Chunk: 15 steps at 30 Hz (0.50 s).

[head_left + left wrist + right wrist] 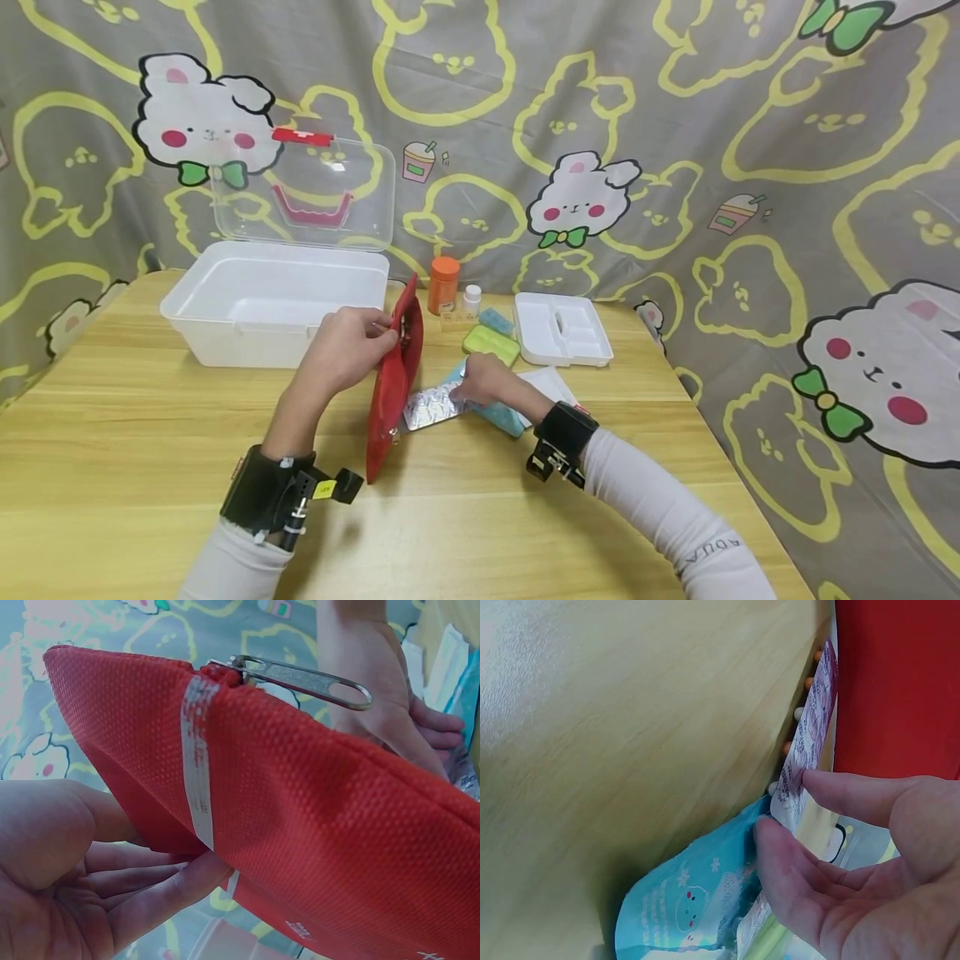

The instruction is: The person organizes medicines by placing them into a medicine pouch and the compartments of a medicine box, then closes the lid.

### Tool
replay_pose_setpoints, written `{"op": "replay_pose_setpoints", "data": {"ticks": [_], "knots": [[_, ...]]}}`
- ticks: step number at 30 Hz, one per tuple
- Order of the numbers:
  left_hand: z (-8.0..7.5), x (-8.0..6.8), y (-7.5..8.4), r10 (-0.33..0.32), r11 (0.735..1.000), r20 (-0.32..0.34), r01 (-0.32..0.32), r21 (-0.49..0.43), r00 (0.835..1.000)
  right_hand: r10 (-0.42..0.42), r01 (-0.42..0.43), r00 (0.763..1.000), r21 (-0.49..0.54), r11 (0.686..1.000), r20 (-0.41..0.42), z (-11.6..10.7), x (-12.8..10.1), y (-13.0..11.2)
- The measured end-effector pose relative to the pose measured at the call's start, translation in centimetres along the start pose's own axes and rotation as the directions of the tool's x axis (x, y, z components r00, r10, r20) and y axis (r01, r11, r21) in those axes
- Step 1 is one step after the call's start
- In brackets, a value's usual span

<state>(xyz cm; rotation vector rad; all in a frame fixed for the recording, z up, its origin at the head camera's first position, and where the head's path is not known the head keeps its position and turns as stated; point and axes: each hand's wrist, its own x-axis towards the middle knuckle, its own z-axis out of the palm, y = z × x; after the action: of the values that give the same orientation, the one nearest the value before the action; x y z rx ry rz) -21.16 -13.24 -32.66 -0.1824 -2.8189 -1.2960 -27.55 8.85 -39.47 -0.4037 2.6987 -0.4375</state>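
Note:
A red fabric pouch (392, 392) stands on its edge on the wooden table (150, 417). My left hand (375, 332) grips its top end, thumb on one side and fingers under the fabric (300, 825). The metal zipper pull (300, 676) sticks out at the top. My right hand (463, 390) pinches the end of a silver blister pack (433, 407) lying beside the pouch. In the right wrist view, thumb and fingers (787, 877) hold the blister pack (808, 735) by its near corner, with the pouch (896, 682) just behind. A light blue packet (686, 900) lies under that hand.
An open white box (270, 304) with a raised clear lid (303, 196) stands at the back left. An orange-capped bottle (443, 285), a small white bottle (472, 298), a green pill case (491, 343), a blue one (497, 320) and a white divided tray (562, 329) sit behind my hands.

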Motion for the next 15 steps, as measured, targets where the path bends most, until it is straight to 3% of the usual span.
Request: {"op": "replay_pose_setpoints", "data": {"ticks": [9, 15], "knots": [[0.0, 0.0, 0.0, -0.003, 1.000, 0.003, 0.003, 0.001, 1.000, -0.028, 0.029, 1.000, 0.049, 0.998, -0.009, -0.3, 0.3, 0.4], [0.0, 0.0, -0.1, -0.001, 1.000, 0.005, 0.001, -0.001, 1.000, -0.079, 0.086, 0.994, 0.092, 0.992, -0.078, -1.5, 0.5, 0.5]]}}
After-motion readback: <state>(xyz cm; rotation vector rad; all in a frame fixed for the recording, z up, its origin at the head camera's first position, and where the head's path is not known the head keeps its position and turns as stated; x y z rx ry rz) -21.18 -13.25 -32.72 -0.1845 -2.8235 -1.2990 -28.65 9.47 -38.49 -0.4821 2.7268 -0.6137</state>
